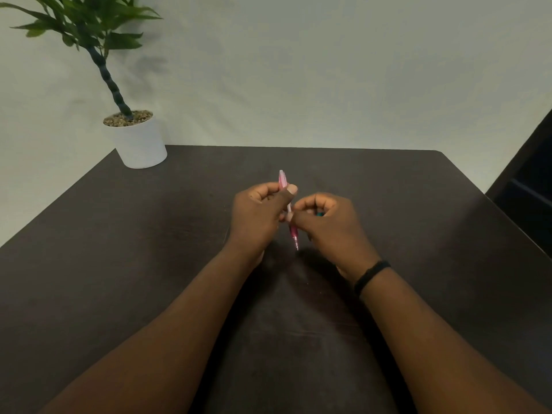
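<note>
**While both hands pinch the pink pen (294, 234) above the table (149, 264)**

Because I want the barrel steady enough to work on, my left hand (257, 216) pinches its upper part between thumb and curled fingers. The pale clip end sticks out beyond that grip, away from me. My right hand (331, 225) closes thumb and forefinger on the barrel just below, so the two grips nearly touch. I judge this is how one twists or pulls a pen apart at its middle, one hand bracing while the other turns. Below my right grip the pink sleeve and metal tip point down and back toward me, seemingly just off the tabletop. A small teal thing (320, 214) shows inside my right fingers. I cannot tell what it is, and it may crowd that grip.

Little around the grip interferes. A white potted plant (140, 141) stands far off to the upper left, at the table's back corner, well apart from both hands. Dark furniture (531, 186) sits off to the right, past the table's edge. A black wristband (370, 276) rings my right wrist, just behind the grip. Only my own knuckles hide where my fingers meet the barrel.
</note>
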